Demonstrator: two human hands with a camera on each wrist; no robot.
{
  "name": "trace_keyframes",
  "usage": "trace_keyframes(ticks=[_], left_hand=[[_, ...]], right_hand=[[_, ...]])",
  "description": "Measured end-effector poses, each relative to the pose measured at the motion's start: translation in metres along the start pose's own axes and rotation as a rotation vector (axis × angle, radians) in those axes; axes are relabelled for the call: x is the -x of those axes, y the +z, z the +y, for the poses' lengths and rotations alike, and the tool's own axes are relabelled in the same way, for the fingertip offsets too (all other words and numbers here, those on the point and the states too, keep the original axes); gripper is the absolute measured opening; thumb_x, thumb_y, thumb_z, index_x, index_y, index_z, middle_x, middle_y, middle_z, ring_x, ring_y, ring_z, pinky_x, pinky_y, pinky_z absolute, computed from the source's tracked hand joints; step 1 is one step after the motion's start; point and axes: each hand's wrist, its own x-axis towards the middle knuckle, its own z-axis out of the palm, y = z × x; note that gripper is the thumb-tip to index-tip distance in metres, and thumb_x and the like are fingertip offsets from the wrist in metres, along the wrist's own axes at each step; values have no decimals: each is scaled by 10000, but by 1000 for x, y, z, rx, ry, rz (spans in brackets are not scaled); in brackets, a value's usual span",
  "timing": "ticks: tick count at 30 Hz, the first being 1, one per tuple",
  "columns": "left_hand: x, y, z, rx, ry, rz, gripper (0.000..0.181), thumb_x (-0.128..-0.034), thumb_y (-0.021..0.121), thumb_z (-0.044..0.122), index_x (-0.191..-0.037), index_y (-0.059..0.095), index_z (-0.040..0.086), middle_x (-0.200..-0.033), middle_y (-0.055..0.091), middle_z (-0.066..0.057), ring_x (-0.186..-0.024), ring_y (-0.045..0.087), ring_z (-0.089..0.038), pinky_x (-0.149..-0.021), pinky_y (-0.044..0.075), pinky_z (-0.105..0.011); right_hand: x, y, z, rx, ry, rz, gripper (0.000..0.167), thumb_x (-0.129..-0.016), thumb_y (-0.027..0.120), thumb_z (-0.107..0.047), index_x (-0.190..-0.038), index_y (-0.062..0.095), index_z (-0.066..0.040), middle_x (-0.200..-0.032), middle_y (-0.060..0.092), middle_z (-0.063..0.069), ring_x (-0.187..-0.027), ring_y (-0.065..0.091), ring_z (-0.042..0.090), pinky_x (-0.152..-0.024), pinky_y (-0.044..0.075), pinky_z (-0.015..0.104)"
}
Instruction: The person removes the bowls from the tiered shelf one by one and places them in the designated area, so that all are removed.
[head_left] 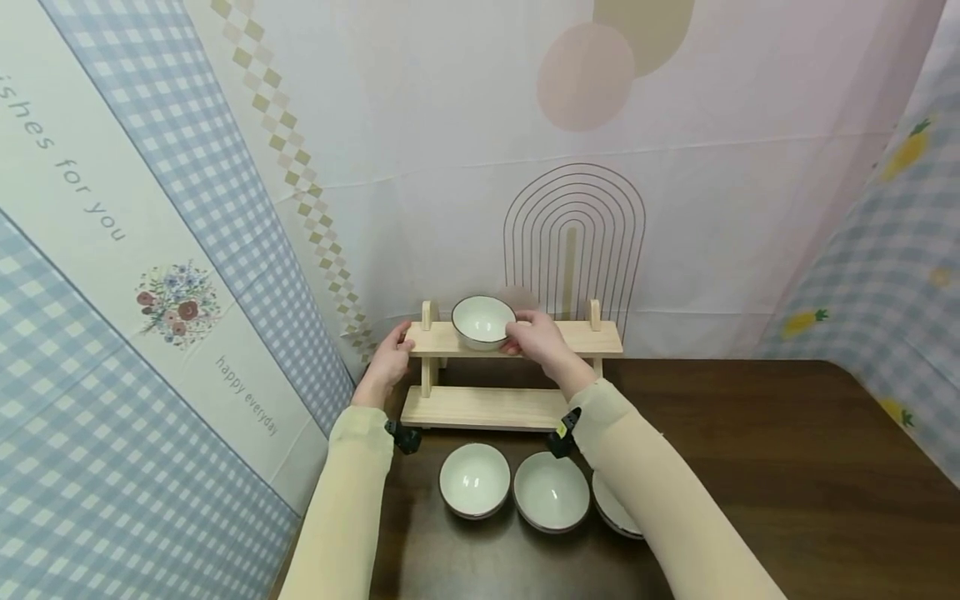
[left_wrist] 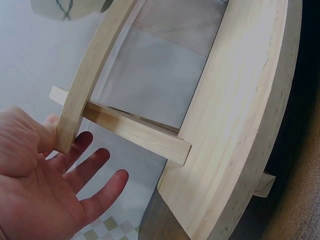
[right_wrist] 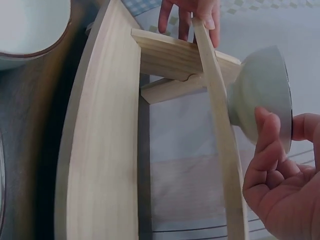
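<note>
A two-tier wooden rack [head_left: 480, 407] stands against the back wall cloth. On its upper board is a white bowl [head_left: 482, 319] with a dark rim, left of the board's middle. My right hand [head_left: 542, 340] pinches that bowl by its right side, thumb and fingers on opposite faces of the wall. In the right wrist view, the foot of the bowl [right_wrist: 250, 97] meets the upper board. My left hand [head_left: 386, 362] holds the left end of the upper board. The left wrist view shows thumb and forefinger at the board's end [left_wrist: 75, 115], the other fingers spread loosely.
In front of the rack, a row of white bowls sits on the dark wooden table [head_left: 757, 467]: a left bowl [head_left: 475, 479], a middle bowl [head_left: 552, 492] and a right bowl [head_left: 613, 508] partly hidden by my right sleeve. A checked cloth [head_left: 187, 133] hangs along the left.
</note>
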Motion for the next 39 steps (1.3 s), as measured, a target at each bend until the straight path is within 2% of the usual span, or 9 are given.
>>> trace_keyframes(ticks=[7, 19, 23, 28, 35, 39], left_hand=[[1, 0, 1, 15, -6, -7, 553, -1175, 399, 147, -1713, 269, 134, -1719, 279, -205, -1517, 363, -425, -1144, 424, -653], [5, 3, 3, 19, 3, -24, 553, -1179, 381, 150, -1717, 252, 133, -1729, 247, -212, -1514, 356, -423, -1133, 425, -647], [7, 5, 4, 22, 0, -35, 553, -1179, 380, 148, -1716, 252, 128, -1736, 236, -209, -1515, 353, -423, -1132, 420, -652], [7, 6, 4, 20, -4, -37, 553, -1179, 382, 151, -1716, 251, 130, -1735, 241, -204, -1512, 357, -414, -1127, 425, -644], [4, 6, 2, 20, 1, -34, 556, -1179, 382, 154, -1717, 245, 125, -1732, 254, -201, -1506, 369, -412, -1125, 430, -642], [3, 6, 2, 25, 0, -38, 558, -1178, 381, 151, -1718, 242, 128, -1737, 244, -201, -1514, 357, -417, -1145, 408, -663]], right_hand=[[12, -25, 11, -1, 27, -23, 581, -1024, 529, -138, -1579, 457, 20, -816, 776, 38, -682, 687, 91, -604, 492, 201], [41, -70, 26, 17, 34, -47, 576, -1023, 537, -131, -1584, 463, -20, -855, 779, 38, -697, 660, 76, -638, 508, 211], [59, -84, 30, 12, 38, -70, 597, -1036, 531, -115, -1609, 412, 4, -858, 775, 40, -696, 658, 72, -604, 501, 186], [75, -102, 38, 20, 44, -94, 635, -1045, 542, -101, -1639, 354, 16, -879, 776, 61, -709, 659, 85, -622, 537, 195], [95, -129, 50, 88, 37, -92, 599, -1062, 568, -115, -1620, 390, 11, -928, 771, 89, -785, 694, 172, -707, 574, 276], [105, -143, 57, 112, 32, -87, 582, -1068, 571, -124, -1606, 403, 20, -949, 764, 90, -826, 705, 210, -724, 581, 282]])
